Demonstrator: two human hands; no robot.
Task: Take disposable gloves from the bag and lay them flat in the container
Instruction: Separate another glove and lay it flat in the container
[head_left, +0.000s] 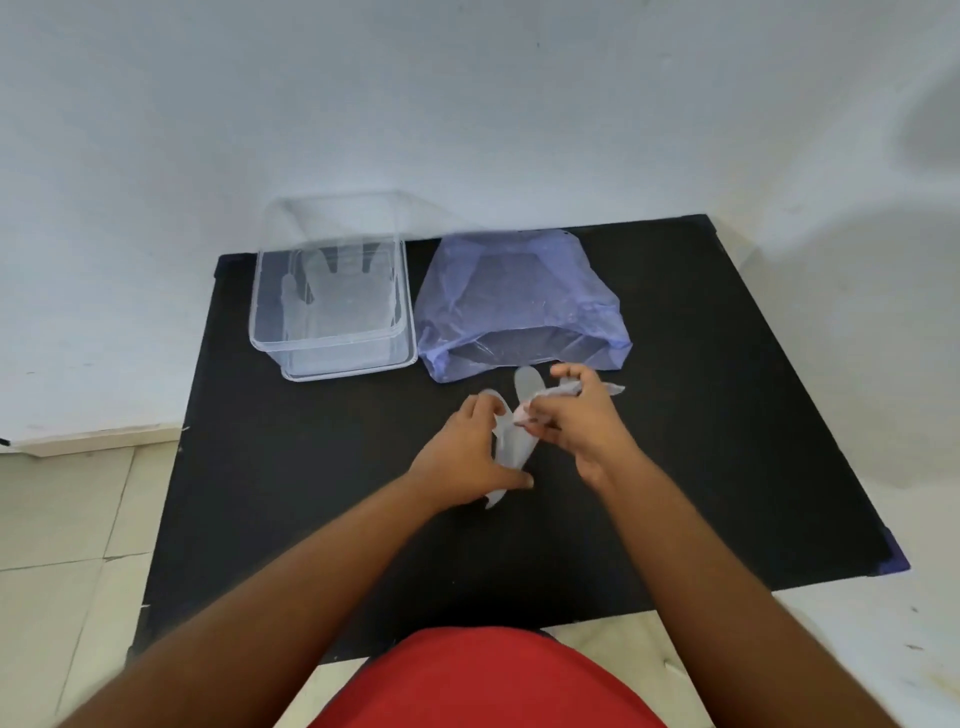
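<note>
Black mat (675, 415) on the floor, both hands pinching the crumpled glove (511, 447): left hand (467, 457) at its cuff, right hand (582, 415) at its fingers, container (332, 353) up at 11 o'clock.

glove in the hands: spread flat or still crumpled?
Crumpled. The translucent disposable glove is bunched and twisted between left hand and right hand, above the black mat.

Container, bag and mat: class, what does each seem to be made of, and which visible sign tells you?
Container: seemingly hard, clear, glossy plastic; a glove shows through its walls. Bag: thin, translucent purple plastic film, creased and slumped. Mat: black and matte, without shine; material unclear, perhaps foam or card.
</note>
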